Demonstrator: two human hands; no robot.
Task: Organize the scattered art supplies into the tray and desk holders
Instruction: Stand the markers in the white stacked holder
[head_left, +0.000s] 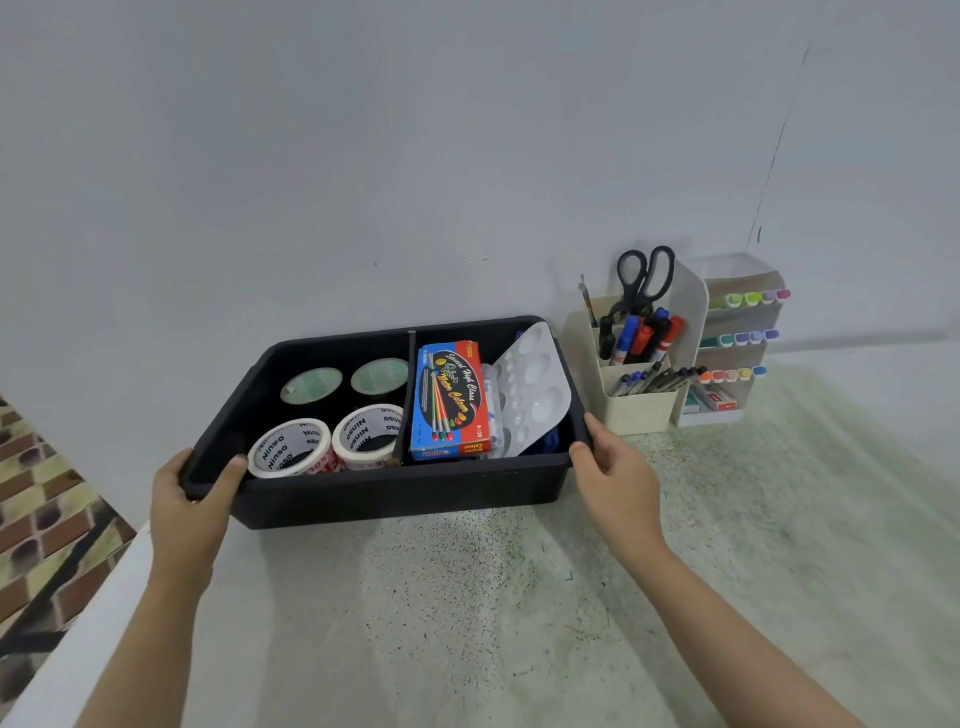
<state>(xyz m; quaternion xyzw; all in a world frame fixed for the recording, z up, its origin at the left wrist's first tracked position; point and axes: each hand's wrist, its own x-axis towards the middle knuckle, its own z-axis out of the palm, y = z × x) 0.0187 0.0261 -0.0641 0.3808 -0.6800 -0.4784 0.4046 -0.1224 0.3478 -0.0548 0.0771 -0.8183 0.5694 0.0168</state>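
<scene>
On the speckled table (467, 597), the black tray (395, 493) lies by the wall, desk holders (639, 405) just right of it. My left hand (192, 499) and right hand (613, 478) each grip an end rim, thumbs on top. Inside are tape rolls (288, 447) and a watercolour box (449, 400).

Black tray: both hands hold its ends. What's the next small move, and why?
Probably slide the black tray slightly right, toward the cream holder: left hand and right hand grip its ends, and its left end sits near the table edge.

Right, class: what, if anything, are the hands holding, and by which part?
The black tray: left hand grips its left rim, right hand its right rim.
</scene>
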